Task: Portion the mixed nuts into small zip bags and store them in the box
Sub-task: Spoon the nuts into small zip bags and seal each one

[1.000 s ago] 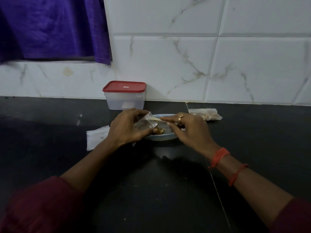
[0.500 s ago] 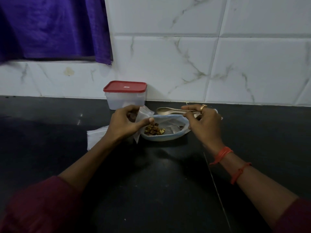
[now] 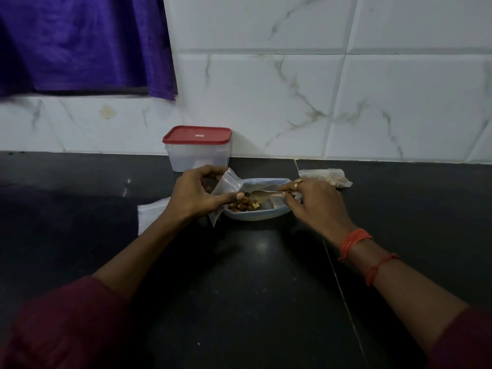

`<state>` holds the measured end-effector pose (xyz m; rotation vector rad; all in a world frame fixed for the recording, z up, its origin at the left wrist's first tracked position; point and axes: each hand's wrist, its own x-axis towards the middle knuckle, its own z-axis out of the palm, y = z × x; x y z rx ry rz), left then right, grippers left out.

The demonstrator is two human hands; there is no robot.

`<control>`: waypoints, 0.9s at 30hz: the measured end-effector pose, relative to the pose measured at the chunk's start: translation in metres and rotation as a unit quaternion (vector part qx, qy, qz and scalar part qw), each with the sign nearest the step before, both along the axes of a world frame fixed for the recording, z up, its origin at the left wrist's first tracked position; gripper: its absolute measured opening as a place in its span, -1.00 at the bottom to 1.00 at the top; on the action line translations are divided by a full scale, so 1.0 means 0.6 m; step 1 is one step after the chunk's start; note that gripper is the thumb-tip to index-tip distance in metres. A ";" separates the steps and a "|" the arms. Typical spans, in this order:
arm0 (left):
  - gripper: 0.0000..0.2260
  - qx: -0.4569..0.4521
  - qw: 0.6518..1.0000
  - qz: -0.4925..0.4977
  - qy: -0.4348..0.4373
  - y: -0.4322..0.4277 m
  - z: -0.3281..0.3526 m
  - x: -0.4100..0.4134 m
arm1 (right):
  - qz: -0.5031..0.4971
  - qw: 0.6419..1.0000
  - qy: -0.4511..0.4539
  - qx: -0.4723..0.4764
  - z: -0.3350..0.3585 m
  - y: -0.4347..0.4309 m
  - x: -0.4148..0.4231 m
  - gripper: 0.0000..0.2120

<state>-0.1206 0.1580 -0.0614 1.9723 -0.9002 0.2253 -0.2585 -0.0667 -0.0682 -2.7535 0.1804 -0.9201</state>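
Red-lidded box (image 3: 197, 149), black counter (image 3: 239, 275)

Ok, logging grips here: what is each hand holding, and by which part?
The left hand pinches the small zip bag by its upper part; right hand holds the spoon by its handle.

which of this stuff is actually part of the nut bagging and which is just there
In the job: zip bag in left hand, spoon in right hand, nuts, dish, red-lidded box, spare bags, packet at right.
Just there: purple curtain, tiled wall.
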 end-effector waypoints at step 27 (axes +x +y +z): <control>-0.36 0.041 0.999 -0.013 0.005 -0.001 0.002 -0.002 | -0.062 0.969 0.054 0.233 -0.015 0.011 0.018 -0.77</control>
